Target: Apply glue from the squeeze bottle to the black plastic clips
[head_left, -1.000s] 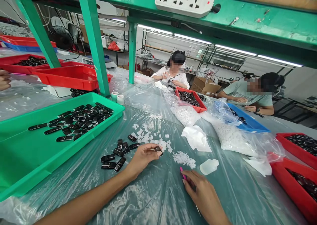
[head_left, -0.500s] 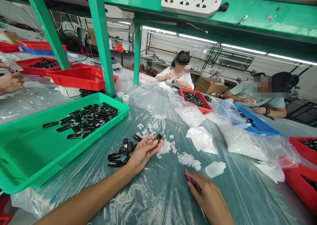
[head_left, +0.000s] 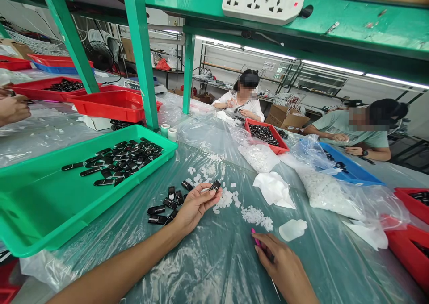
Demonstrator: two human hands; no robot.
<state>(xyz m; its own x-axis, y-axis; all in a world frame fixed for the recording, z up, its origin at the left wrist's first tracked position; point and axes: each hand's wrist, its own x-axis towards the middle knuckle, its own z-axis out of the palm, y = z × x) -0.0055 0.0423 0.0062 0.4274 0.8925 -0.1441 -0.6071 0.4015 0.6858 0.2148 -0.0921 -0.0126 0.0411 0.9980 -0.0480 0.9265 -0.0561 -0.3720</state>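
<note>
My left hand [head_left: 197,204] pinches a small glossy black oblong piece [head_left: 215,186] between thumb and fingers, over a scatter of white bits [head_left: 228,199]. Several loose black pieces [head_left: 156,210] lie beside that wrist. At lower right, my right hand [head_left: 283,261] rests low over the table with its fingers curled around a pink-handled tool [head_left: 255,236]. A thin metal shaft shows below its palm; the tool's exact kind is hidden. Just beyond this hand are a pile of small white pieces [head_left: 257,217] and a translucent, flat, rounded item [head_left: 293,229].
A green tray [head_left: 83,226] with many black pieces stands at left. Crumpled white paper [head_left: 274,189] and a bag of white parts [head_left: 326,190] lie to the right. A green post [head_left: 140,54] rises from the table. Co-workers sit across, and another person's hands [head_left: 15,107] show at far left.
The whole view has shifted very slightly. Both my hands keep almost the same place and hold. At far left, the other person's hands have changed position a little.
</note>
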